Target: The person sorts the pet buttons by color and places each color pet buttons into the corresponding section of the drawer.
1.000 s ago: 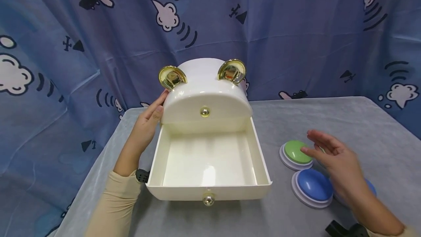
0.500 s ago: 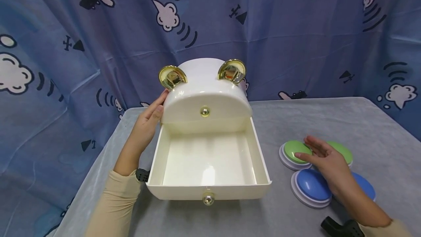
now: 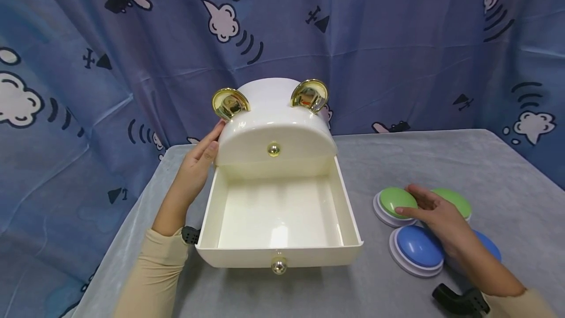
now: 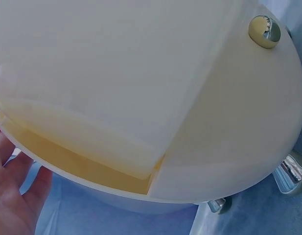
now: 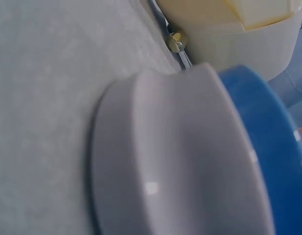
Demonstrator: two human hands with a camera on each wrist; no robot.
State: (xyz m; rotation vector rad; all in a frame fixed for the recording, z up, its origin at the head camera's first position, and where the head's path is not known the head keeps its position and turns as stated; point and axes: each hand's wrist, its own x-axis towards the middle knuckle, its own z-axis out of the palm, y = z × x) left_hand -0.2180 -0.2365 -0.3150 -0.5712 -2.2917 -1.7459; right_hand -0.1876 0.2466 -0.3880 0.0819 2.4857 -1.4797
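Note:
My left hand (image 3: 195, 170) rests its fairly straight fingers against the left side of a glossy white box (image 3: 275, 134) with gold ears and a small gold knob. The box's deep drawer (image 3: 280, 258) is pulled out toward me with nothing inside. Over on the right, my right hand (image 3: 441, 217) has its thumb and fingers round the right side of a green push button (image 3: 397, 202) on a white base, which stands on the table. Nearest below that hand is a blue push button (image 3: 418, 247); in the right wrist view its white base (image 5: 190, 152) fills the foreground.
A second green button (image 3: 456, 202) and a second blue button (image 3: 489, 244) sit partly behind my right hand and forearm. Grey cloth covers the table (image 3: 366, 161). A blue patterned curtain (image 3: 282, 23) hangs behind it.
My right hand has come down and a little left onto the nearer green button, its thumb and fingers closing in. My left hand and the box keep their places.

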